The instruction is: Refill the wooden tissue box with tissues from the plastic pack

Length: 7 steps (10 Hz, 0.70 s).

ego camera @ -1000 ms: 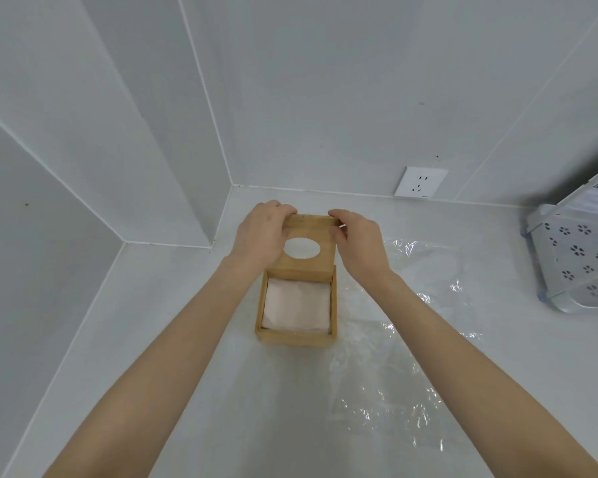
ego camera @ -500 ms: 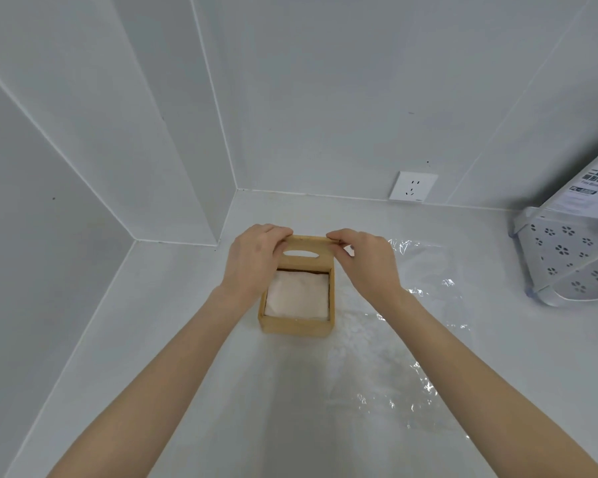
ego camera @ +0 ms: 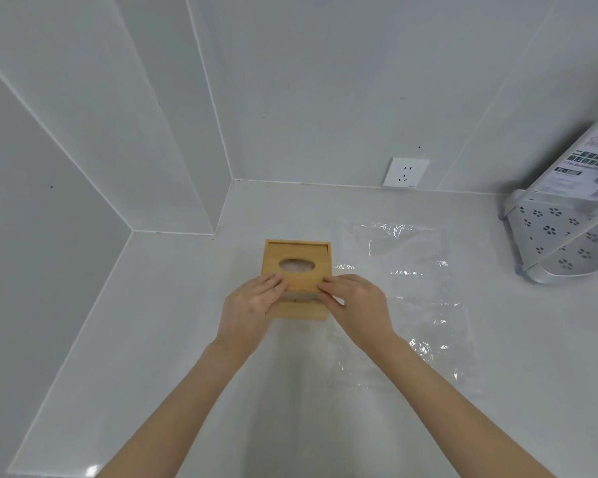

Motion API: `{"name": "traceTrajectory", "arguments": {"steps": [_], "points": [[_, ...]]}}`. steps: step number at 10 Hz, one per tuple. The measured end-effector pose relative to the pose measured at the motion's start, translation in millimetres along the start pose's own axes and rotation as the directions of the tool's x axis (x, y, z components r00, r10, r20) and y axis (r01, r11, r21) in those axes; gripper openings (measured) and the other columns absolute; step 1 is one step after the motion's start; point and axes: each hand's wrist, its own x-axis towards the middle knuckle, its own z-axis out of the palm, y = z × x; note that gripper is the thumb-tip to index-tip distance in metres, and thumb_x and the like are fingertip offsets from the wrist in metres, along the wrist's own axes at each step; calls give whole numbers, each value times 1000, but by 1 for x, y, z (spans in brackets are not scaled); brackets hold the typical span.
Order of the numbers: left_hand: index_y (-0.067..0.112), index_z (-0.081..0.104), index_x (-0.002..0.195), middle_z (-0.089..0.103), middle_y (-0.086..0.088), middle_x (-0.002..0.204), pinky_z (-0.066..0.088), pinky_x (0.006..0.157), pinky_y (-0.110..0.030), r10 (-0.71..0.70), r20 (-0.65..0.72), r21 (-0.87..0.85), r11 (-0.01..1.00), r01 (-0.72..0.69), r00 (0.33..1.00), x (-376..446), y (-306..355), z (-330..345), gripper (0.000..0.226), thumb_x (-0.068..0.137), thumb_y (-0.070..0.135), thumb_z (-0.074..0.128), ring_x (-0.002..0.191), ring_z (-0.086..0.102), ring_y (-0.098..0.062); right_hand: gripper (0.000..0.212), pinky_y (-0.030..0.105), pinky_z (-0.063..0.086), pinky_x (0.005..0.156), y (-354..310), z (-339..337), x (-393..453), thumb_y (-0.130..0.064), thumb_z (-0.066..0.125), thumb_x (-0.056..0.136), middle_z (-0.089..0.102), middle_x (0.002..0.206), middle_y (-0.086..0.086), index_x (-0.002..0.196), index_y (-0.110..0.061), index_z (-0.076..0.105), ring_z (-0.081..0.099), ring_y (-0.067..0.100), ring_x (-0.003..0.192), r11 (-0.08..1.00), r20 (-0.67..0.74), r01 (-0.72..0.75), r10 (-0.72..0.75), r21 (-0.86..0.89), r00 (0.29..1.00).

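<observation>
The wooden tissue box (ego camera: 302, 311) stands on the white counter. Its sliding lid (ego camera: 297, 249) with an oval hole covers almost all of the top. A narrow gap shows at the near end. White tissues (ego camera: 297, 266) show through the hole. My left hand (ego camera: 249, 308) lays straight fingers on the lid's near left corner. My right hand (ego camera: 356, 305) presses its fingertips on the near right corner. The clear plastic pack (ego camera: 411, 288) lies flat and crumpled to the right of the box.
A white perforated rack (ego camera: 560, 236) with a printed card leans at the far right. A wall socket (ego camera: 406, 172) sits low on the back wall. A tiled wall corner (ego camera: 218, 208) juts out just left of and behind the box.
The lid has slid from the box's far edge towards me and now covers the tissues. Both hands came towards me with it, from the far end to the near end.
</observation>
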Motion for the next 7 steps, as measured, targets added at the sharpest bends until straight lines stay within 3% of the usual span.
{"name": "traceTrajectory", "arguments": {"steps": [1,3,5,6,7], "points": [[11,75,90,75,-5,94,53,83,-25,-37,8,-4,999,37,999,-6,1,8,28,81,21,51,90,71,-17,9,23,55,63,0,8,-4,-23,69,62,75,71,-9,68,-23,75,70,14,72,999,28,-2,3,-48,1000],[12,76,84,76,-5,91,56,74,-23,-62,30,15,998,62,998,-10,4,15,28,80,22,50,88,72,-17,5,21,31,74,2,18,-5,-21,71,56,74,68,-10,59,-24,73,70,14,74,994,-9,-69,68,-84,998],[11,76,83,76,-5,90,58,70,-24,-65,17,36,997,65,998,-9,4,19,29,79,22,50,88,72,-17,6,18,36,76,2,19,-7,-17,74,58,73,65,-7,58,-23,73,69,14,76,993,19,-78,80,-85,997],[12,76,77,77,-4,87,56,71,-24,-98,18,44,994,98,995,-6,13,16,30,79,27,50,86,72,-17,8,24,39,84,6,11,-6,-12,68,78,75,86,2,79,-14,76,64,20,98,989,168,-133,122,57,978],[13,73,76,75,-1,82,50,70,-22,-141,-26,-32,990,140,990,9,36,16,29,78,32,51,75,70,-18,16,21,41,82,18,-9,-2,-15,61,86,72,104,2,98,-14,72,62,12,97,909,208,-313,262,275,942]]}}
